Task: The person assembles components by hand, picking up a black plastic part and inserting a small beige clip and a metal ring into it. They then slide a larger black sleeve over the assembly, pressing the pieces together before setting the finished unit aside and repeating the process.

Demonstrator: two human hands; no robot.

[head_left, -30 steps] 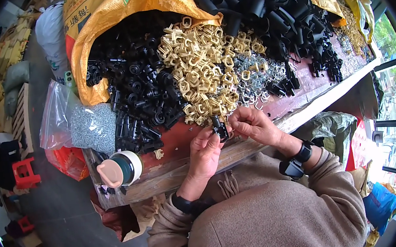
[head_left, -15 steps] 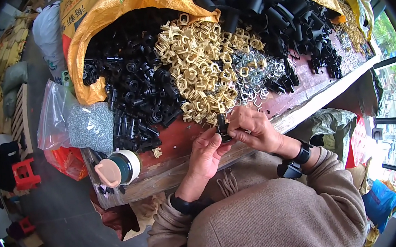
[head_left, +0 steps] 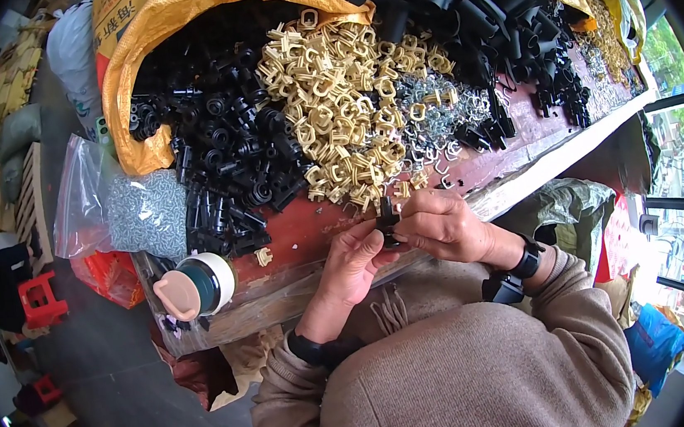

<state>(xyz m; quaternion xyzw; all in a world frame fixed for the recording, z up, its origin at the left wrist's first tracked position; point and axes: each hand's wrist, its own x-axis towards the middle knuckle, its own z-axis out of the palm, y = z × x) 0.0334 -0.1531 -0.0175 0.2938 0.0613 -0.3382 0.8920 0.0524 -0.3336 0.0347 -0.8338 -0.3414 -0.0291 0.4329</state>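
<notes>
As parts (head_left: 227, 155) crowd reddish tabletop (head_left: 303, 241), floor (head_left: 137, 402), windows (head_left: 678, 132)

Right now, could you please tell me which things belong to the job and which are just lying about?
Probably in use: black part held by left hand and right hand; loose black parts; cream clips; metal hooks.

Probably unrelated: lidded cup; red stool; blue bag.

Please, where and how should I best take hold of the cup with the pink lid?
I would suggest wrapping the left hand, once free, around the cup below its pink lid, coming from the right: its round wall suits wrapping, and black parts crowd the far side.
</notes>
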